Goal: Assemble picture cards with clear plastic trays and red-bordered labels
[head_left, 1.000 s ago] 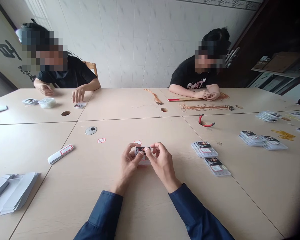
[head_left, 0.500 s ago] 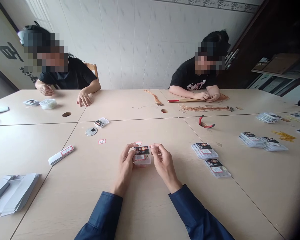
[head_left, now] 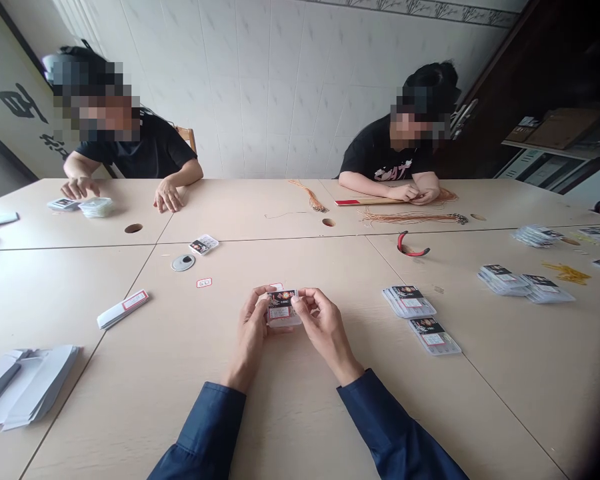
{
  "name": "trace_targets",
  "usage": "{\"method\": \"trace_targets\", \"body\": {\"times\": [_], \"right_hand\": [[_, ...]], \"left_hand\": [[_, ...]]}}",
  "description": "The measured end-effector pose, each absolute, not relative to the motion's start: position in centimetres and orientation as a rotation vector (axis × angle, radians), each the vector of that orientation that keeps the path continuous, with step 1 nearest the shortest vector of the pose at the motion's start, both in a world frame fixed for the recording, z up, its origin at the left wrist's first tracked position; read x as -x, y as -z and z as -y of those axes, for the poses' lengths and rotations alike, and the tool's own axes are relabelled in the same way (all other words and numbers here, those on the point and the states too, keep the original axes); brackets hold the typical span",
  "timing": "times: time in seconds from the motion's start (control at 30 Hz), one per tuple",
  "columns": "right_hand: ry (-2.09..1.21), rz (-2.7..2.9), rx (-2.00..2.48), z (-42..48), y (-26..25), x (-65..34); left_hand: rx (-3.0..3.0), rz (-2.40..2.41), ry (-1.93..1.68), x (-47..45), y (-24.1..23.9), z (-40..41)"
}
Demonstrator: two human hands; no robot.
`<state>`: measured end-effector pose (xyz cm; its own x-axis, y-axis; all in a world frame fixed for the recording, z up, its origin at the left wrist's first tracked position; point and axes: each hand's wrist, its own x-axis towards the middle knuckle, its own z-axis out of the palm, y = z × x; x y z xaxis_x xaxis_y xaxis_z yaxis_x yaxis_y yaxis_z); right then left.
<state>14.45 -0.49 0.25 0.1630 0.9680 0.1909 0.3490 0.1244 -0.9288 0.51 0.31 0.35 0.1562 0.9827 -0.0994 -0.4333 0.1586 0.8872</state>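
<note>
My left hand [head_left: 253, 319] and my right hand [head_left: 320, 321] hold a small transparent plastic pack [head_left: 283, 308] between them, above the table's middle. Its black printed header and white label face me. The left fingers wrap its left edge, and the right thumb and fingers pinch its right side. Just behind the pack, a small red-edged paper label [head_left: 276, 287] shows, partly hidden. A similar label [head_left: 205, 283] lies farther left.
Several stacked packs [head_left: 409, 301] lie to my right, with more [head_left: 503, 279] beyond. To the left are a white paper bundle [head_left: 123, 309] and white sheets [head_left: 30, 390]. Two co-workers [head_left: 145, 150] [head_left: 390, 150] sit opposite among cords and red-handled pliers [head_left: 413, 244].
My right hand has closed in from beside the pack onto its right side, and the pack has tilted slightly. The far-left co-worker's hand has moved down onto the packs at the table's left.
</note>
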Motion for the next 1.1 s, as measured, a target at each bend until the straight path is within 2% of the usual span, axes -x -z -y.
{"method": "trace_targets", "body": {"times": [0.2, 1.1], "right_hand": [[-0.682, 1.422, 1.465, 0.46, 0.18, -14.34], [-0.754, 1.319, 1.392, -0.05, 0.48, -14.97]], "left_hand": [[-0.816, -0.848, -1.199, -0.6, -0.48, -0.17], [-0.799, -0.821, -1.171, -0.6, -0.36, -0.38]]}}
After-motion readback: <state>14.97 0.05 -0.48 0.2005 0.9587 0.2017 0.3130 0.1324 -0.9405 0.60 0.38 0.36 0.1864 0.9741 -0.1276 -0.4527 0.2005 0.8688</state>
